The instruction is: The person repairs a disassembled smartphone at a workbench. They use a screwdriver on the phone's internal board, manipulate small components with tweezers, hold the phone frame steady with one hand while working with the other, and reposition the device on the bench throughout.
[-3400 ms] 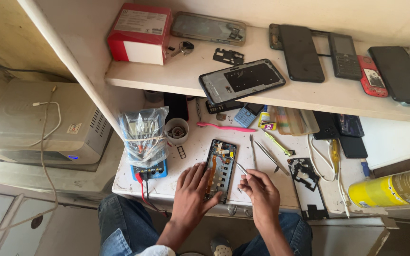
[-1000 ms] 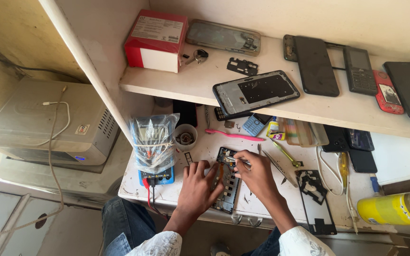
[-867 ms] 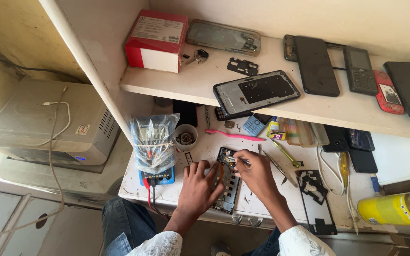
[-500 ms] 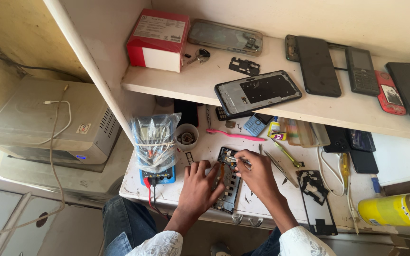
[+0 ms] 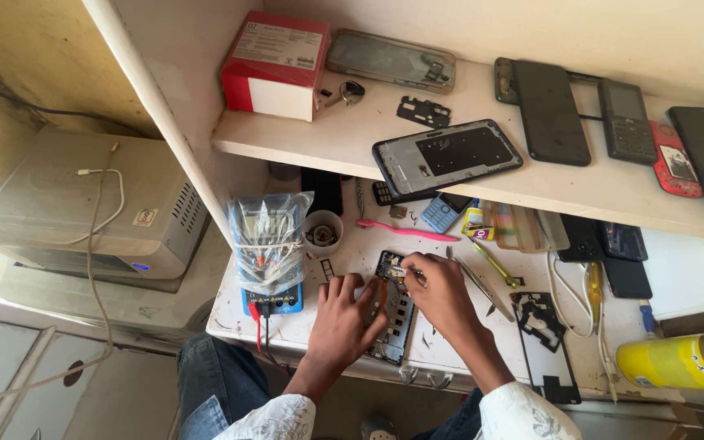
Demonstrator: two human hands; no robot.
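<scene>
An opened phone point(image 5: 390, 308), its back off and its board exposed, is seen lying lengthwise on the white table point(image 5: 344, 259), near the front edge. Compared with 3.4 s ago, when both hands were spread flat over the lower part of the phone, the hands have been drawn together over it; through the last second hardly any shift is seen, so fine work at 1 spot appears to be in hand rather than any repositioning.

The left hand point(image 5: 344, 314) is laid on the phone's left edge with fingers bent and spread over the frame, steadying it; nothing is gripped in it. The right hand point(image 5: 442, 289) is pinched narrow at the phone's upper end, and a small slim tool point(image 5: 394, 270) is held between thumb and forefinger, its tip at the top of the board. Both forearms are brought in from below, the right wrist angled inward across the phone.

Just left of the phone a blue multimeter point(image 5: 270, 297) is seen, partly covered by a clear plastic bag point(image 5: 269, 242). Behind it stands a small white cup point(image 5: 323, 234), with a pink toothbrush point(image 5: 405, 231) beside. Right of the right hand, tweezers point(image 5: 474, 281) and a loose black phone frame point(image 5: 541, 330) are laid. On the shelf point(image 5: 327, 147) above, a red-and-white box point(image 5: 275, 63) and several phones are kept.
</scene>
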